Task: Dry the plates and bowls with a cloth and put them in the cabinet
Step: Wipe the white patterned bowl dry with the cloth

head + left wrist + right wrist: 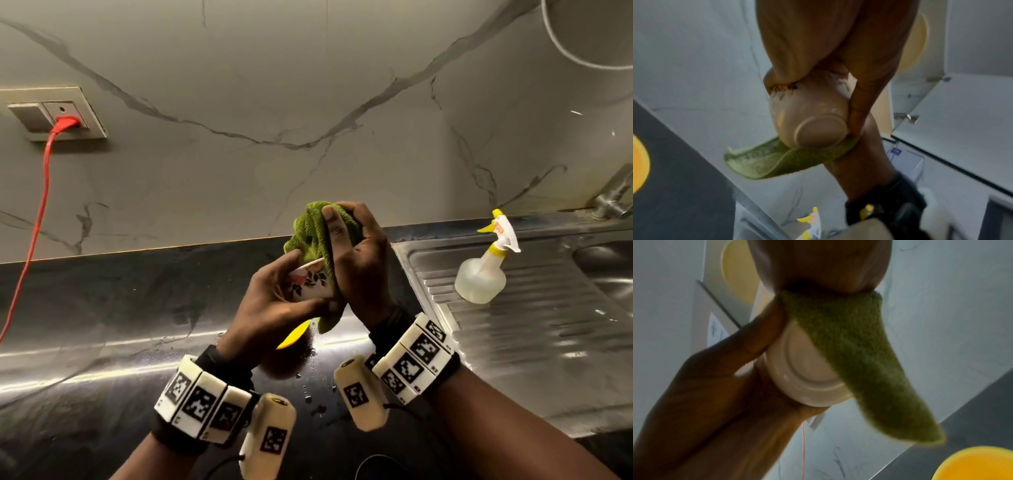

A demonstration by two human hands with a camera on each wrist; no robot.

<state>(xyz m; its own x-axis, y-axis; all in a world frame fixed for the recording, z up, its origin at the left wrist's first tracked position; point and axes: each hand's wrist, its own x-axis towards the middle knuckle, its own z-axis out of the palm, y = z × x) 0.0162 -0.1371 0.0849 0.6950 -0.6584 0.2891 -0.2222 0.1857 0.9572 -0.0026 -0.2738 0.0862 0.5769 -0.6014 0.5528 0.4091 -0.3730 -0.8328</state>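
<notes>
The left hand (274, 301) cups a floral bowl (310, 281) above the counter (102, 308), fingers curled round its wall and base. The right hand (359, 260), at the bowl's 3 o'clock, grips a green cloth (308, 229) bunched over the rim, fingers wrapped around it at 12 o'clock.

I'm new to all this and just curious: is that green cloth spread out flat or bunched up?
Bunched up. The right hand grips the green cloth wadded against the floral bowl, one loose end hanging below.
</notes>
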